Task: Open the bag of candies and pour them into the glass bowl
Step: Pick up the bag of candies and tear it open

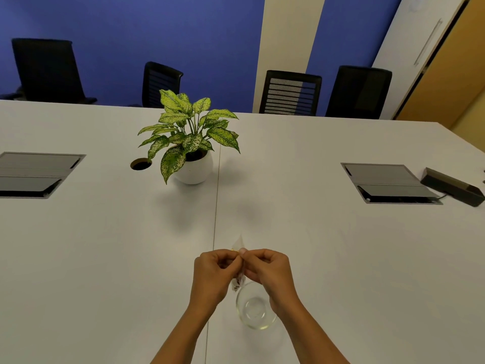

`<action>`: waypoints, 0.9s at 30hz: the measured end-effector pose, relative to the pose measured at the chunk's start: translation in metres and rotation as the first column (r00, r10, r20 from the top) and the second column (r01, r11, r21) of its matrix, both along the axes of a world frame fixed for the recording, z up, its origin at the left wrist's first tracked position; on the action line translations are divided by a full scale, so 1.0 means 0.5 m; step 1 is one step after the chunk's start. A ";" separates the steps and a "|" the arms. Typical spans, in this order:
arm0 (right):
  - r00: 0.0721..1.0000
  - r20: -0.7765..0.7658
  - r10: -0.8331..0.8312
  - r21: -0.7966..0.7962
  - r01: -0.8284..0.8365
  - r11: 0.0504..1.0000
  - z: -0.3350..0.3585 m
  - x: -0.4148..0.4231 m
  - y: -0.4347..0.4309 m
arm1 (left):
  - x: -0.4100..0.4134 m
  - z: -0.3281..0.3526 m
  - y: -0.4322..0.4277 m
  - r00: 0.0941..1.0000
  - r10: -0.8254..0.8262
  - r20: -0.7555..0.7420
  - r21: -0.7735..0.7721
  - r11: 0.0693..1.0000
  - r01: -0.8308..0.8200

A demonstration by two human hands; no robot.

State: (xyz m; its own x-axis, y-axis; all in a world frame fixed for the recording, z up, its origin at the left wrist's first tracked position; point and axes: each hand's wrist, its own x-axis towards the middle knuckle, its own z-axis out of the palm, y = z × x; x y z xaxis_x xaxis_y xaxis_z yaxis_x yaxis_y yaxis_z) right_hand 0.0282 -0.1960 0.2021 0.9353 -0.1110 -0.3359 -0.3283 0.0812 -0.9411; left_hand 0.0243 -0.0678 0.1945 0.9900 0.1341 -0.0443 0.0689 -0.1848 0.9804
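Observation:
A small clear bag of candies [238,281] hangs between my two hands above the white table. My left hand [214,271] and my right hand [267,269] both pinch its top edge, fingertips almost touching. A corner of clear plastic sticks up above my fingers, and dark candies show at the bag's lower end. The empty glass bowl [256,308] stands on the table just below and nearer to me, partly hidden by my right wrist.
A potted plant in a round white pot [193,169] stands further back on the table [105,258], beside a round cable hole [141,164]. Grey cable hatches [36,174] [388,183] sit left and right, with a black box [452,186] at far right. Black chairs line the far edge.

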 end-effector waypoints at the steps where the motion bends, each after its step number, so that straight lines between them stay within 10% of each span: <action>1: 1.000 0.002 0.011 -0.009 -0.011 1.000 0.000 0.001 -0.002 | -0.001 -0.001 -0.002 1.000 0.006 0.010 0.011 1.000 -0.007; 17: 0.943 0.328 0.060 -0.579 0.150 0.801 -0.016 -0.013 -0.003 | -0.024 -0.013 -0.006 0.957 0.238 0.164 0.093 0.962 -0.255; 27: 0.945 0.318 0.081 -0.675 0.166 0.719 -0.009 0.009 -0.032 | -0.009 -0.021 0.019 0.977 0.046 0.207 0.428 0.894 -0.132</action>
